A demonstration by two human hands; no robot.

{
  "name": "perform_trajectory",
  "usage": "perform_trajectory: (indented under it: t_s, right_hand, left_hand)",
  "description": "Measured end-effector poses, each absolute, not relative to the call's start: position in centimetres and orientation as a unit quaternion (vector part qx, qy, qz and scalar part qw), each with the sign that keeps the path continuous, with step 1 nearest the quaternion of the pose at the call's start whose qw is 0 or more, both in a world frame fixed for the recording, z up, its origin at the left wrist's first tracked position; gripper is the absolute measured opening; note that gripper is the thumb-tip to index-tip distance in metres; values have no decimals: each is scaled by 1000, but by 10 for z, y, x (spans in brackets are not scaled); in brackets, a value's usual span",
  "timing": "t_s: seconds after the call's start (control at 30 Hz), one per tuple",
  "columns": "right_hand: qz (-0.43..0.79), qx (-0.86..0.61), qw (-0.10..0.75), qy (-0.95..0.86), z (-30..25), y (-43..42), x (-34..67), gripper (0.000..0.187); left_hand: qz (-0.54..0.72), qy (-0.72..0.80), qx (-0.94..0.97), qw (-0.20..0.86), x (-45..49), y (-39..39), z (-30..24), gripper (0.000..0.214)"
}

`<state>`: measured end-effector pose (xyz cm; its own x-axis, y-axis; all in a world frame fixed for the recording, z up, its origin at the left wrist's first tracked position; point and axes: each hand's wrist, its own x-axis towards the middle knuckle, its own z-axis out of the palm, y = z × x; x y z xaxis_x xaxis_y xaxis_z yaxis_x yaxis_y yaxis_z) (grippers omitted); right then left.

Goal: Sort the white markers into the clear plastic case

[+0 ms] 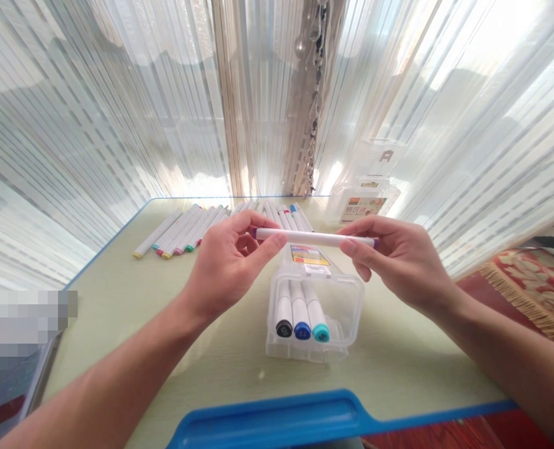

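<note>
A white marker (312, 237) with purple ends is held level in the air between my two hands. My left hand (233, 259) pinches its left end between thumb and fingers. At the other end, my right hand (389, 252) grips it the same way. Below it on the table, a clear plastic case (349, 312) holds three markers lying side by side: a black-ended one (284, 318), a blue-ended one (301, 318) and a turquoise-ended one (318, 321). A label shows at the back of the case, under the held marker.
Several white markers (183, 234) with coloured ends lie in a row at the back of the table (131, 324). Another clear case (365, 199) stands at the back right. A blue tray edge (272, 418) runs along the front. Striped curtains (174, 125) hang behind.
</note>
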<state>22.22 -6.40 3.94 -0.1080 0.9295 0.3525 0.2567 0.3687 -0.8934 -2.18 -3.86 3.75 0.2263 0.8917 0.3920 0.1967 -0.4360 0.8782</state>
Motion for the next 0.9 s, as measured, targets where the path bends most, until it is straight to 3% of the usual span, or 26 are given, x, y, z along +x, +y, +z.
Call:
perform_trajectory:
  t_s: [0.17, 0.5, 0.9]
  right_hand:
    - [331, -450, 513, -653, 38, -64, 223, 11]
    - [358, -418, 570, -610, 33, -62, 227, 21]
    - [356, -430, 566, -606, 33, -62, 226, 17]
  left_hand:
    - [498, 387, 684, 365, -22, -39, 38, 10]
    - [524, 371, 637, 427, -21, -37, 39, 18]
    - [507, 404, 641, 410, -24, -38, 40, 14]
